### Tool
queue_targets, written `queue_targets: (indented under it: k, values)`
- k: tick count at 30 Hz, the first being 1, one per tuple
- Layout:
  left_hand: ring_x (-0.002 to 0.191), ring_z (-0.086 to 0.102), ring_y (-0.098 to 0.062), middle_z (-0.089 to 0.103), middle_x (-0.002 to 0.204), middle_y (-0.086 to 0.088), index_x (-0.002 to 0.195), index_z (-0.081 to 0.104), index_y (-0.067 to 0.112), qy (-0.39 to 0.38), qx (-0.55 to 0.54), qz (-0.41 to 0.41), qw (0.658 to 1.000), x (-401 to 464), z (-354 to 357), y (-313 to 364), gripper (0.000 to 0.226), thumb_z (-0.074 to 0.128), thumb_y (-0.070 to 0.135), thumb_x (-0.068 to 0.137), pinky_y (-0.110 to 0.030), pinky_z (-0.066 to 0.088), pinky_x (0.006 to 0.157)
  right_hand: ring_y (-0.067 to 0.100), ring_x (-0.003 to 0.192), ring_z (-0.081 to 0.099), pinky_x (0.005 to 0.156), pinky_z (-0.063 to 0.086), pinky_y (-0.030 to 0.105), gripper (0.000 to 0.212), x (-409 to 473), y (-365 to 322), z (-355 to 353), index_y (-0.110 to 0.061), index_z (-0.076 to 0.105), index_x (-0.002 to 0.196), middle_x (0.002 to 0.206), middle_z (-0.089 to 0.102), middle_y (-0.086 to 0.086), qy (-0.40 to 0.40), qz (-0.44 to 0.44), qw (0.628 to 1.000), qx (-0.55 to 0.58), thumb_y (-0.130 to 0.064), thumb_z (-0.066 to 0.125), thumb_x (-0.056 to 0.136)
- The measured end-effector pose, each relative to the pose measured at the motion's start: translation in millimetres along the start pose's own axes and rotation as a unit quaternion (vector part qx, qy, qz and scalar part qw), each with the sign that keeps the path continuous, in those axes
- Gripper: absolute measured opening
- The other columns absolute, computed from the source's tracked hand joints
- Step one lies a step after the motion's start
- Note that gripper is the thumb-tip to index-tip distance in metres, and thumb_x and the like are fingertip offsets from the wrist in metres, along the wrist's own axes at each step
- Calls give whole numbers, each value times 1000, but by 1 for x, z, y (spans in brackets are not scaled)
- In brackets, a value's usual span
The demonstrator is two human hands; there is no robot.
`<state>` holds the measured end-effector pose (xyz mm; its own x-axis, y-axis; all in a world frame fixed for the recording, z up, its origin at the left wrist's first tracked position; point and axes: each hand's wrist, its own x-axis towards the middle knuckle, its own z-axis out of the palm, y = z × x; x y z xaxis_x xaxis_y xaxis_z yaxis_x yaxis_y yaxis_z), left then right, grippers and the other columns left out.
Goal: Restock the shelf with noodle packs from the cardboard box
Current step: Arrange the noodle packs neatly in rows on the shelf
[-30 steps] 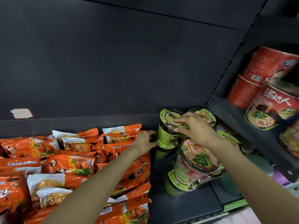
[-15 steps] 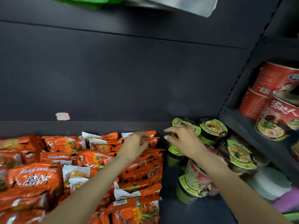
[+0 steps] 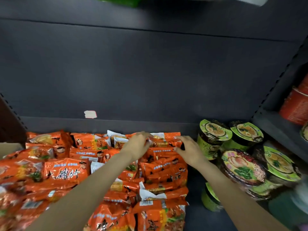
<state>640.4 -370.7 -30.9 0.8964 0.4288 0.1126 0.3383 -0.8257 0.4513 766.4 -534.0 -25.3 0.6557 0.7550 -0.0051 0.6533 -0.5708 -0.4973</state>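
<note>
Presently I see both hands reaching over the orange noodle packs (image 3: 116,165) that lie heaped on the dark shelf (image 3: 195,217), filling its left and middle part. The left hand (image 3: 136,145) rests on the rear row of packs, fingers curled downward onto a pack with a white end; whether it actually grips that pack I cannot tell, as the fingertips are blurred. The right hand (image 3: 188,150) lies just beside it to the right, palm down, fingers spread loosely and touching the top of the rear right pack (image 3: 168,139); it does not appear to be closed round anything. Both forearms come in from the lower edge of the view and are bare.

To the right of the packs stand green-lidded noodle cups (image 3: 215,130), some upright, some tipped, stacked against one another, with a larger pink-and-green lidded bowl (image 3: 241,167) leaning among them. Further right, on the neighbouring shelf section, red cups (image 3: 293,107) are partly visible. A white label remnant (image 3: 90,114) is stuck on the dark back panel (image 3: 150,72). I find no cardboard box in this view.
</note>
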Motion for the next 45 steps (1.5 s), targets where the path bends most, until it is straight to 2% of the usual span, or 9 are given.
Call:
queue_targets:
  k: [3, 7, 14, 19, 24, 29, 33, 39, 45]
  values:
    - [136, 34, -21, 37, 149, -5, 141, 40, 15, -103, 89, 72, 988, 17, 9, -14, 46, 41, 10, 95, -28, 26, 112, 21, 134, 35, 108, 27, 28, 49, 14, 5, 11, -15, 38, 141, 144, 38, 7, -7, 38, 999, 18, -22, 54, 94]
    - [142, 23, -19, 26, 154, -1, 146, 31, 16, -120, 135, 83, 980, 32, 14, -26, 49, 38, 14, 97, -33, 24, 115, 24, 137, 30, 112, 22, 27, 49, 30, 14, 26, -14, 36, 143, 147, 32, 9, -16, 62, 998, -4, -17, 49, 96]
    - [143, 19, -14, 27, 154, 2, 128, 57, 21, -122, 79, 111, 983, 35, 16, -40, 37, 39, 14, 97, -27, 20, 116, 21, 118, 39, 102, 36, 31, 26, 43, 19, 30, -15, 59, 118, 120, 44, 5, 30, 73, 994, -81, -12, 51, 93]
    - [145, 11, -15, 20, 156, 0, 120, 64, 27, -153, 44, 125, 979, 40, 11, -45, 41, 44, 6, 91, -26, 12, 117, 16, 102, 54, 81, 41, 23, 11, 45, 19, 29, -16, 61, 99, 108, 53, 2, 14, 71, 995, -72, -10, 55, 91]
    - [146, 3, -14, 13, 158, 0, 115, 67, 29, -192, 15, 123, 974, 43, 12, -48, 44, 45, 2, 89, -27, 5, 118, 13, 98, 54, 80, 40, 21, 12, 46, 20, 29, -15, 61, 91, 101, 51, -3, -1, 55, 996, -65, -5, 57, 88]
    - [142, 21, -15, 30, 152, 0, 107, 69, 22, -159, -34, 98, 982, 40, 11, -47, 35, 46, 2, 91, -27, 19, 116, 15, 95, 58, 80, 43, 23, 10, 45, 17, 32, -17, 53, 97, 102, 58, 1, -15, 68, 998, 6, -13, 57, 89]
    - [110, 56, -24, 59, 119, -6, 102, 52, 22, -66, -73, 44, 994, 42, 15, -51, 18, 46, 7, 93, -38, 46, 93, 15, 99, 59, 86, 48, 26, 14, 42, 20, 35, -17, 54, 105, 107, 59, 0, -3, 73, 997, 27, -12, 55, 92]
    - [118, 49, -25, 52, 126, -8, 126, 57, 17, -56, 52, 13, 997, 57, 19, -38, 34, 53, 9, 93, -31, 43, 99, 1, 68, 58, 61, 44, 8, 20, 43, 21, 32, -18, 66, 94, 94, 66, -1, 67, 94, 993, 18, -3, 54, 91]
    - [113, 53, -27, 54, 124, -8, 120, 61, 16, -56, 38, 0, 998, 64, 14, -37, 30, 56, 11, 90, -34, 46, 95, 18, 99, 61, 88, 52, 31, 20, 48, 14, 25, -22, 70, 104, 108, 60, 5, 125, 81, 989, 18, -12, 60, 90]
